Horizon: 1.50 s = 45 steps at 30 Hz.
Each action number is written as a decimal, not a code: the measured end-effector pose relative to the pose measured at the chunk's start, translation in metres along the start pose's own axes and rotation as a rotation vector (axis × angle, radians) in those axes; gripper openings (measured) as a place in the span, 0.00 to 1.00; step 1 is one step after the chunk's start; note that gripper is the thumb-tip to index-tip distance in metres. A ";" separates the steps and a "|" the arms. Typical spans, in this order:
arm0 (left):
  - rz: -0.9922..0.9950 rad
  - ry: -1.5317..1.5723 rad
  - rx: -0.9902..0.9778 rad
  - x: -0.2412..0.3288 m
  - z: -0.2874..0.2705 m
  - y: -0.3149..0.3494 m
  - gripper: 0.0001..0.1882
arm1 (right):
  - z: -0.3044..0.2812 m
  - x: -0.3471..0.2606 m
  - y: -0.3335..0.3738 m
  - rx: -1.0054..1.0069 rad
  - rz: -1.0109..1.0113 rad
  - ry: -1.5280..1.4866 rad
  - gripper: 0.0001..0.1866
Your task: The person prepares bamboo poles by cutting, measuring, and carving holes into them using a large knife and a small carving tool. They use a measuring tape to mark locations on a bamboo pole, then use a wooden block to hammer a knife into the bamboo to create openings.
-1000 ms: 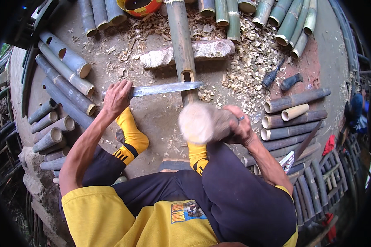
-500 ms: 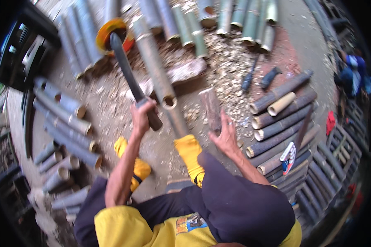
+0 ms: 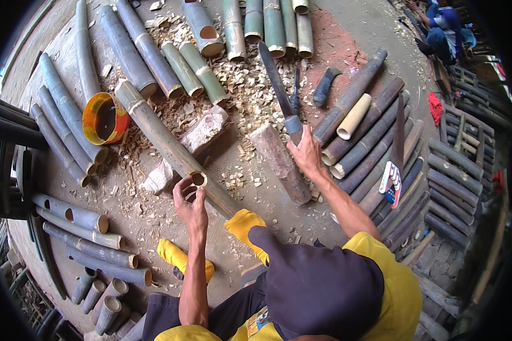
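Printed patch (image 3: 259, 323) on yellow shirt (image 3: 403, 278), no words or numbers legible

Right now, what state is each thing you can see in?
Bamboo: lying across the pale log, with a hole cut in it
Knife: blade bare
Left hand: half-curled, at the bamboo's hole
Right hand: at the knife's handle; grip unclear
Brown block: lying down, out of hand
Bucket: uncovered, dark inside
Chips: scattered loose
Pale tube: open-ended, lying among dark tubes
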<state>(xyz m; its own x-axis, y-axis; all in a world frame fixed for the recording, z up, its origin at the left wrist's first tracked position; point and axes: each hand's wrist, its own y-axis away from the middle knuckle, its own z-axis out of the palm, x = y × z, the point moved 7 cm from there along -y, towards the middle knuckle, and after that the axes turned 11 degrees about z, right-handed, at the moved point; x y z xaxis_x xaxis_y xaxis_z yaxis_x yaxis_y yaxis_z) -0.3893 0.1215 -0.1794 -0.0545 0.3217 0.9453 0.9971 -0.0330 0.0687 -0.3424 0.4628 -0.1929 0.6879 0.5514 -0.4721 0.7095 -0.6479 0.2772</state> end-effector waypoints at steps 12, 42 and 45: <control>0.032 -0.207 0.012 -0.022 -0.006 -0.009 0.21 | 0.026 -0.030 -0.032 0.175 -0.173 0.443 0.23; 0.120 -0.369 -0.091 -0.025 0.002 -0.029 0.22 | 0.107 -0.236 -0.150 -0.159 -0.599 -0.254 0.33; 0.145 -0.393 -0.075 -0.029 -0.002 -0.030 0.22 | 0.114 -0.256 -0.122 -0.107 -0.685 0.060 0.32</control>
<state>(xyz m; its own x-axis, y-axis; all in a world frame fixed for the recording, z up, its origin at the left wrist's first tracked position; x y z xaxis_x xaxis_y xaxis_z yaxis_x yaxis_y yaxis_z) -0.4175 0.1108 -0.2080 0.1252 0.6446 0.7542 0.9855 -0.1687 -0.0194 -0.6222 0.3404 -0.2017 0.0847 0.8478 -0.5235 0.9958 -0.0896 0.0160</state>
